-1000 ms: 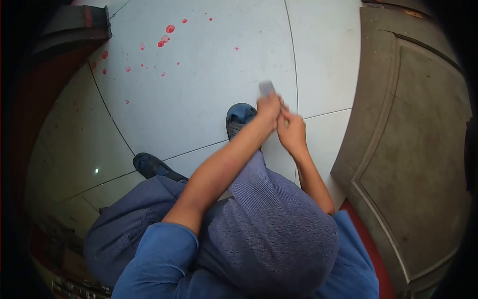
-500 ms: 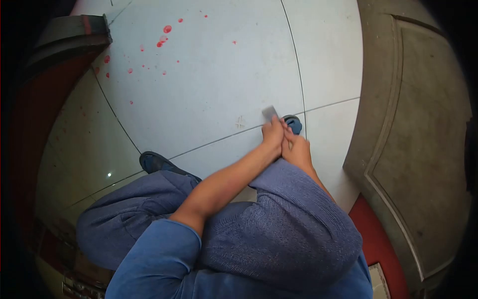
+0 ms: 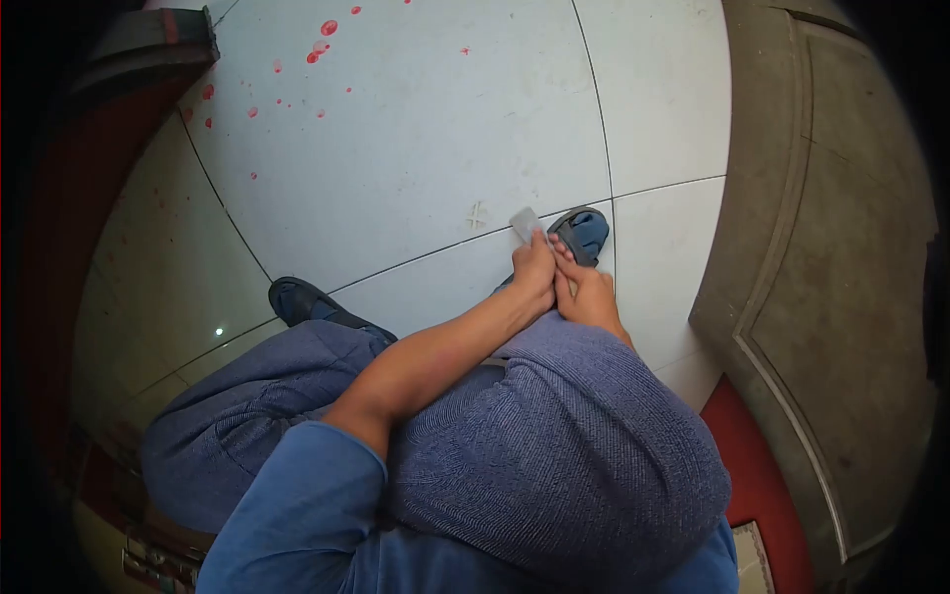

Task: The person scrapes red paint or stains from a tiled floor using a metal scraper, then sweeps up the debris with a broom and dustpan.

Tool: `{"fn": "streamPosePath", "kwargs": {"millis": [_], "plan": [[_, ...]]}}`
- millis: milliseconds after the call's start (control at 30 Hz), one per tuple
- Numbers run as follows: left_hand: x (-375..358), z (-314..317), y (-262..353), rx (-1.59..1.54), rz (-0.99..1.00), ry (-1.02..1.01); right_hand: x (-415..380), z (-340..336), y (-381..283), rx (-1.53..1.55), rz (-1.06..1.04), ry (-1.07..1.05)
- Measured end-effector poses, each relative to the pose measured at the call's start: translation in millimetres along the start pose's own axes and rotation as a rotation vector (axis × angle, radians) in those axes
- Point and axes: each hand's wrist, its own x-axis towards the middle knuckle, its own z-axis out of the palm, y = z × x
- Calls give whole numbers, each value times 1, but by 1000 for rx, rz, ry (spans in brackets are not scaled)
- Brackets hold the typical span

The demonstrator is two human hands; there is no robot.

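My left hand (image 3: 534, 265) is closed on a small, flat, pale grey piece (image 3: 523, 224); its squared end sticks out above the fingers over the floor. Pressed against it on the right is my right hand (image 3: 592, 297), its fingers bent together towards the left hand. What those fingers grip, if anything, is hidden. Both hands are just beyond my raised knee (image 3: 594, 426), in front of a dark blue shoe (image 3: 584, 233). The other shoe (image 3: 302, 300) stands further left on the tiles.
Pale floor tiles (image 3: 416, 139) spread ahead, with red spots (image 3: 319, 49) at the upper left and a whitish cross mark (image 3: 477, 215) near the hands. A brown panelled wooden piece (image 3: 861, 247) borders the right. Dark red furniture (image 3: 109, 129) stands at the left.
The view has shifted slightly, so the floor spots sit higher and the right-hand shoe shows more fully. Both hands stay together; the grey piece, blurred before, appears sharper and paler.
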Motion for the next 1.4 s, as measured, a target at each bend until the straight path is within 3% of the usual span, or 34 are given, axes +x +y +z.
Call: {"fn": "streamPosePath", "kwargs": {"millis": [33,100,133,200,267,300,400,433,533,667,900,933,1000,1100,1133,1233,1300,1400], "plan": [[8,2,6,-38,56,-30,13,-3,-8,4,-83,22],[20,-4,24,-85,206,-109,34,-5,-31,-60,4,-119],[8,-8,37,-115,119,-118,40,-2,-37,-88,30,-202],[-1,-21,21,-45,-35,-144,22,10,-10,-178,-93,-161],[-13,-15,11,-202,-162,-41,12,8,6,-165,-190,-112],[-4,-22,10,-228,-114,-107,19,7,-2,-193,-240,-119],[-9,-31,37,-279,15,-88,41,13,-41,-324,-16,-373],[-12,-32,39,-283,22,-96,38,14,-36,-311,-53,-368],[-11,-30,25,-346,-178,-122,27,6,-21,-257,-154,-298],[1,-42,39,-239,49,-76,47,23,-48,-331,-73,-346],[7,-44,36,-214,-37,-68,51,24,-47,-308,-94,-374],[-1,-43,49,-51,126,-12,55,27,-55,-327,-63,-365],[8,-52,66,-239,101,26,55,33,-60,-261,-28,-336],[-9,-40,50,-117,-69,-43,47,20,-46,-278,-156,-314],[-9,-37,44,-64,-144,-56,47,23,-45,-278,-93,-325],[2,-41,52,-64,-112,-72,46,17,-64,-286,83,-297],[-10,-36,55,-61,-75,-56,41,10,-52,-247,6,-313],[-9,-30,41,45,-214,-13,50,4,-47,-260,-16,-360]]}}
